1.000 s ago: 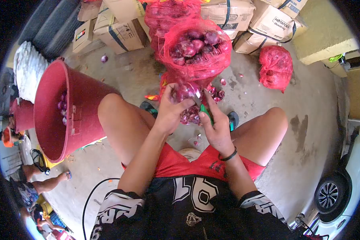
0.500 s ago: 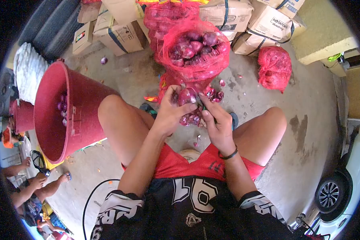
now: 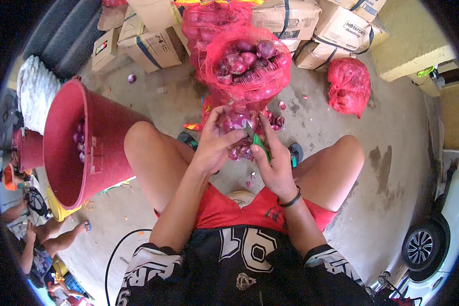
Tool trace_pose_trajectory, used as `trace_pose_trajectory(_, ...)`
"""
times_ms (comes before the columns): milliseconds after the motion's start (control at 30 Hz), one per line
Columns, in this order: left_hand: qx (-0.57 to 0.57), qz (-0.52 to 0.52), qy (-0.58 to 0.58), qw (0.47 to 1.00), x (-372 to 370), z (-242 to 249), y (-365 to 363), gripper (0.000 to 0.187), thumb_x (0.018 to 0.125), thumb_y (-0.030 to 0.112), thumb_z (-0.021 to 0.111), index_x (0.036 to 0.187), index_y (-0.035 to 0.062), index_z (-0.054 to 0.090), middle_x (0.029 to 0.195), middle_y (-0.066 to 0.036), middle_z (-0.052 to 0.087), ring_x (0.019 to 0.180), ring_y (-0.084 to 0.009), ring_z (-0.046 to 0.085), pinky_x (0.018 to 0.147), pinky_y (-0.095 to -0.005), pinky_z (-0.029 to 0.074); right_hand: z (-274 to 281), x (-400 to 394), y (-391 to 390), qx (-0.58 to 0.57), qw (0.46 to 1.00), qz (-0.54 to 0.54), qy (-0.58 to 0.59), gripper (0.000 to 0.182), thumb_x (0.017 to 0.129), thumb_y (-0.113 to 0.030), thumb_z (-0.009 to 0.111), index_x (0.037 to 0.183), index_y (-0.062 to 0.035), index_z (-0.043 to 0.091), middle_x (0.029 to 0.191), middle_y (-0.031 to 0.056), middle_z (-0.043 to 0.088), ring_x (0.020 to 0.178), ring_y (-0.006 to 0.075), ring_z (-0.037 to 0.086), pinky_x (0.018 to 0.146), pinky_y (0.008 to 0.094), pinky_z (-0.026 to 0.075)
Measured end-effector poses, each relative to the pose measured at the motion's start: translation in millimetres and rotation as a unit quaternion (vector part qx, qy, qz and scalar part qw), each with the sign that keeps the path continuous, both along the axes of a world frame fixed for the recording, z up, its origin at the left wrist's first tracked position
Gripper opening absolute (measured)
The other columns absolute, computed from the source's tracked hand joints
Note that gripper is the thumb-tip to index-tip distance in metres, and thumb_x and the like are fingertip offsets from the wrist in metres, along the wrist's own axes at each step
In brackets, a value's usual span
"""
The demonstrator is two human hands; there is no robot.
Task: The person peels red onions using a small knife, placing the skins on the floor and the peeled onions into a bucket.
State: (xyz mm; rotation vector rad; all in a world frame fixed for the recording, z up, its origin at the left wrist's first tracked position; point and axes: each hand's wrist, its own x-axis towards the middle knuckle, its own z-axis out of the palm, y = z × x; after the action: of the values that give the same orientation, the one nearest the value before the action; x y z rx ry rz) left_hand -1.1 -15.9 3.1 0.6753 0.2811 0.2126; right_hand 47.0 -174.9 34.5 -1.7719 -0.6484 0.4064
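Between my knees, my left hand [image 3: 215, 145] is closed around a red onion [image 3: 234, 118], thumb along its near side. My right hand [image 3: 276, 164] grips a small knife by its green handle [image 3: 260, 146]. The short blade points up and left, right at the onion's skin. Below the onion, purple skins [image 3: 239, 151] lie in a pile, partly covered by my hands. Just beyond my hands stands an opened red mesh sack [image 3: 250, 92] full of red onions.
A large red tub [image 3: 109, 137] with some onions inside stands at my left. Cardboard boxes [image 3: 150, 46] and another mesh sack [image 3: 217, 23] are at the back. A tied red bag [image 3: 349, 84] sits at right. Another person's leg [image 3: 69, 237] shows at far left.
My right hand has tilted, so more of the green handle and the blade show against the onion. The onion has turned slightly in my left hand.
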Motion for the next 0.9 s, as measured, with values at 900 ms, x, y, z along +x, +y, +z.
trace_pose_trajectory(900,0.046,0.002,-0.003,0.999,1,1,5,0.058,0.076,-0.007,0.073,0.125,0.0064,0.045,0.123,-0.008,0.058,0.111,-0.0197,0.057,0.094,-0.0361,0.050,-4,8,-5,0.018,0.996,0.015,-0.090,0.058,0.093,-0.011,0.057,0.146,-0.0021,0.035,0.122,0.0243,0.060,0.105,0.0292,0.064,0.093,0.0355,0.047)
